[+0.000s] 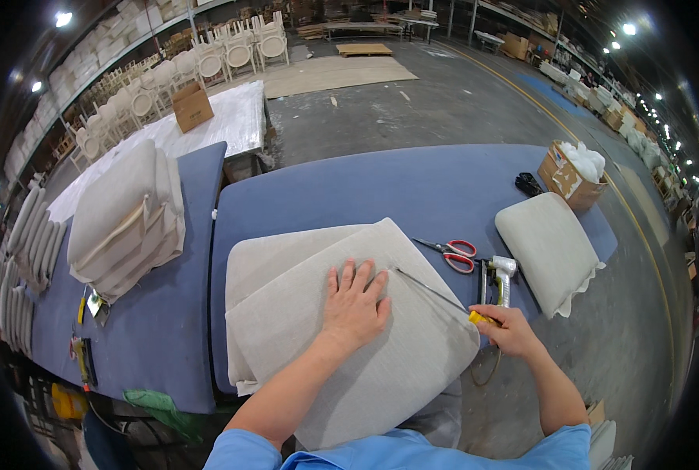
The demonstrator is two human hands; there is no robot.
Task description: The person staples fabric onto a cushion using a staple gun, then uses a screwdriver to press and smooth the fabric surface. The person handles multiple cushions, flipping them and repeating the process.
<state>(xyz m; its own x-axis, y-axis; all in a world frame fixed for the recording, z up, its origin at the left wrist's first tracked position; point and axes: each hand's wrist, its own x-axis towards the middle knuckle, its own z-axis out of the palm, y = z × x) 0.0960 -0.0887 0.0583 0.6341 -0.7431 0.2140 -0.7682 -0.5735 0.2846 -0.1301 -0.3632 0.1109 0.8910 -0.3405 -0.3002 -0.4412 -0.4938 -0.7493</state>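
Note:
A light grey fabric seat cushion (pixel 420 329) lies tilted over a second grey cushion (pixel 267 254) on the blue table. My left hand (pixel 355 307) rests flat on the upper cushion, fingers spread. In my right hand (pixel 510 330), near the cushion's right corner, is the yellow handle of a long thin-shafted tool (pixel 436 292), a screwdriver or an awl. Its tip meets the fabric just right of my left fingertips; whether it goes in I cannot tell. Red-handled scissors (pixel 458 254) and a silver staple gun (pixel 504 274) lie beyond my right hand.
Another grey cushion (pixel 549 243) sits at the table's right edge, near a cardboard box (pixel 561 178) of white stuffing. On the left table (pixel 197 313) stand stacked cushions (pixel 122 207) and a second staple gun (pixel 88 360). Several chair frames (pixel 240 51) stand far back.

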